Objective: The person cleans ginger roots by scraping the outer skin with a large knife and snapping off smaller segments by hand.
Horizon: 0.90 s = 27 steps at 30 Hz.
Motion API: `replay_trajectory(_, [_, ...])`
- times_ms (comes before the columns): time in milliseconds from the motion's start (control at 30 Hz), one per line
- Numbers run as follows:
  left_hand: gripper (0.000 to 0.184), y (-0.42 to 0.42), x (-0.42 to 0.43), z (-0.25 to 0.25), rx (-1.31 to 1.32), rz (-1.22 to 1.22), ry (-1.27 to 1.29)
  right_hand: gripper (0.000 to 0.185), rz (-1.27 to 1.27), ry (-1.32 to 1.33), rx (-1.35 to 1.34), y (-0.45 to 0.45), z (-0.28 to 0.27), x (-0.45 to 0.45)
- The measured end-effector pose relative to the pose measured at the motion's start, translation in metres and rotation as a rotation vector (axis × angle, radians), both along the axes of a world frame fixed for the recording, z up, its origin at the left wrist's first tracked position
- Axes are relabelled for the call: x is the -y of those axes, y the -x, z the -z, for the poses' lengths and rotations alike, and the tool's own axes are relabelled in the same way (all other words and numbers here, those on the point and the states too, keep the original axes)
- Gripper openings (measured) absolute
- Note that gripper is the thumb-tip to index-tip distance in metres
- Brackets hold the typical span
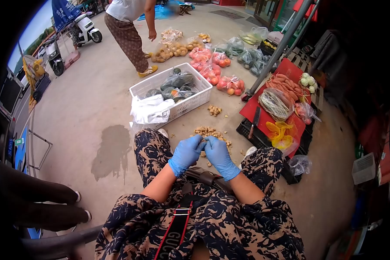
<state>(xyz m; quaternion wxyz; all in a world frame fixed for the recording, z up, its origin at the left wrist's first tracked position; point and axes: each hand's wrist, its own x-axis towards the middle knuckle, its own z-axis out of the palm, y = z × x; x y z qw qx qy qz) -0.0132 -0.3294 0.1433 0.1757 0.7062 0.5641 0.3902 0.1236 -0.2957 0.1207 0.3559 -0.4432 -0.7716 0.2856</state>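
My left hand (186, 152) and my right hand (220, 157), both in blue gloves, meet at the fingertips above my lap. Their fingers are pinched together around something small that I cannot make out. Just beyond them a pile of ginger-like pieces (211, 132) lies on the ground, partly hidden by the gloves. A smaller heap of similar pieces (214, 110) sits farther off. Behind, a white plastic crate (189, 111) holds dark green bagged produce, with white plastic bags (151, 108) over its near left corner.
A red board (264, 97) at right carries carrots (286, 86), a knife (255, 122) and a yellow net (279, 134). Bagged red produce (230, 85) and bagged potatoes (162, 55) lie beyond. One person (128, 39) stands behind the crate; another's legs (47, 203) are at left.
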Motion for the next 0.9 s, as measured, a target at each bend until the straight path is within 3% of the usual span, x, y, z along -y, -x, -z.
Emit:
replay_trajectory(200, [0.013, 0.008, -0.004, -0.007, 0.046, -0.052, 0.221, 0.018, -0.156, 0.034, -0.062, -0.006, -0.01, -0.003])
replay_trajectory(333, [0.014, 0.014, -0.007, 0.012, -0.015, 0.018, 0.102, 0.018, -0.282, 0.085, -0.033, -0.011, -0.018, -0.008])
replay_trajectory(500, [0.013, 0.003, -0.008, 0.019, 0.117, -0.066, 0.011, 0.017, -0.103, 0.01, -0.054, -0.001, -0.006, -0.01])
replay_trajectory(567, [0.017, 0.001, -0.006, 0.012, 0.253, -0.083, 0.154, 0.017, -0.027, 0.013, -0.061, 0.002, -0.006, -0.011])
replay_trajectory(633, [0.018, -0.001, -0.005, 0.004, 0.353, -0.052, 0.133, 0.017, 0.027, 0.0, -0.123, 0.001, -0.013, -0.014])
replay_trajectory(700, [0.019, 0.001, -0.008, 0.002, 0.776, 0.056, 0.218, 0.017, 0.016, 0.356, -0.387, 0.0, -0.02, -0.011])
replay_trajectory(767, [0.022, 0.007, -0.008, -0.004, 1.019, 0.158, 0.318, 0.018, -0.047, 0.565, -0.58, -0.001, -0.032, -0.016])
replay_trajectory(900, [0.024, 0.01, -0.004, -0.013, 1.087, 0.165, 0.352, 0.02, -0.205, 0.665, -0.663, -0.01, -0.044, -0.014])
